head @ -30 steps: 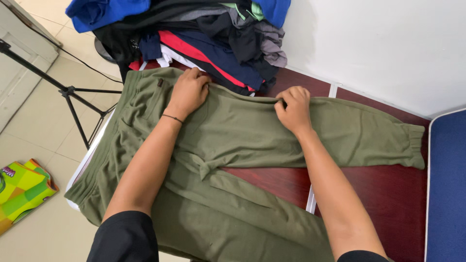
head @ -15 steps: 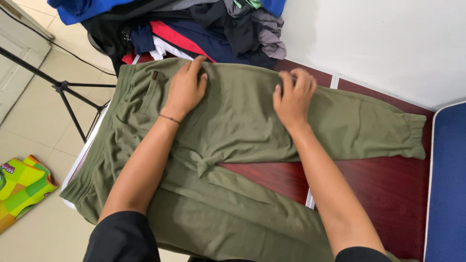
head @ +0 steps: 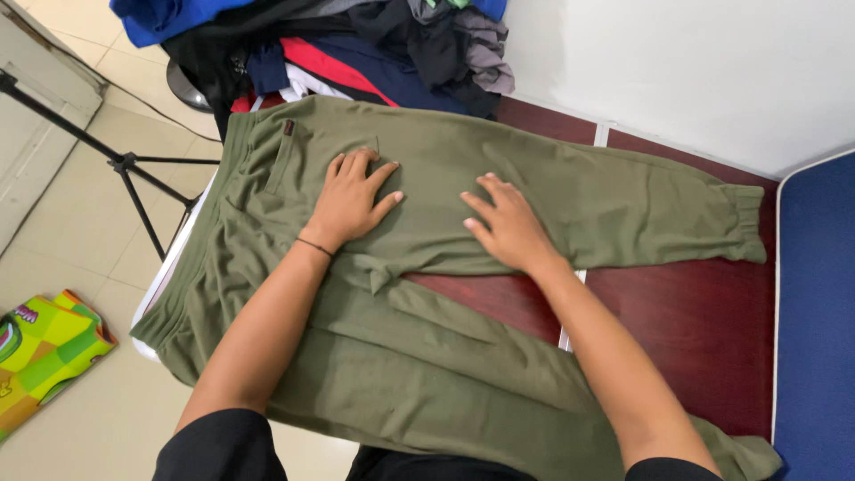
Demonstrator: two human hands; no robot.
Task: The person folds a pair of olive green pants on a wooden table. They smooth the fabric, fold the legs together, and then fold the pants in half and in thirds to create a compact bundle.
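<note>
The olive trousers (head: 499, 191) lie spread on the dark red table (head: 695, 330), the far leg running sideways, cuff to the right, waistband at the left edge. Both hands rest flat on that leg with fingers spread, holding nothing: left hand (head: 352, 200) nearer the waistband, right hand (head: 508, 227) nearer the knee. The near leg is cut off below; beyond, a clothes pile (head: 356, 44).

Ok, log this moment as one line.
left hand: flat on olive trousers | right hand: flat on trousers | trousers: spread on red-brown table
</note>
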